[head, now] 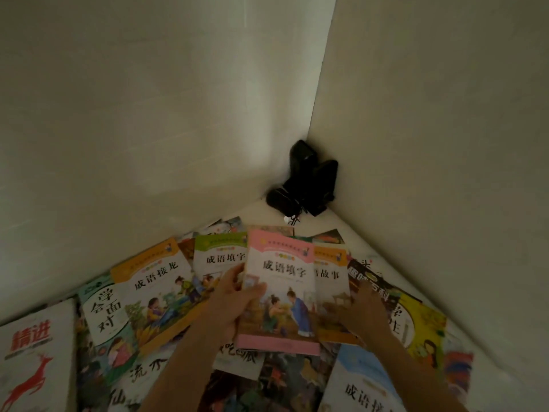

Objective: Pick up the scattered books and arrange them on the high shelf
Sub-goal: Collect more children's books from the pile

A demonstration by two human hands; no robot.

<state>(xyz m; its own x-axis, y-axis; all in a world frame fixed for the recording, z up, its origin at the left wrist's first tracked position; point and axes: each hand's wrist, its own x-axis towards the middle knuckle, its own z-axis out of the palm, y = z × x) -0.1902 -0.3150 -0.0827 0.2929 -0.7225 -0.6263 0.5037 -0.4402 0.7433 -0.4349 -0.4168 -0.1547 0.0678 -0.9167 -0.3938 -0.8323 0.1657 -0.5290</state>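
Several picture books lie scattered over a white floor in a room corner. My left hand [237,295] grips a pink-topped book [282,292] by its left edge, thumb on the cover, holding it above the pile. My right hand [364,310] rests with spread fingers on an orange-topped book [329,272] and a dark brown book [371,281] just right of the pink one. A green-topped book [218,257] and an orange book [154,281] lie to the left. No shelf is in view.
Two white walls meet at the corner [309,138]. A black object with a cord [303,179] sits in that corner on the floor. A white book with a red deer [32,364] lies at the far left, a blue and white one [359,382] at the bottom right.
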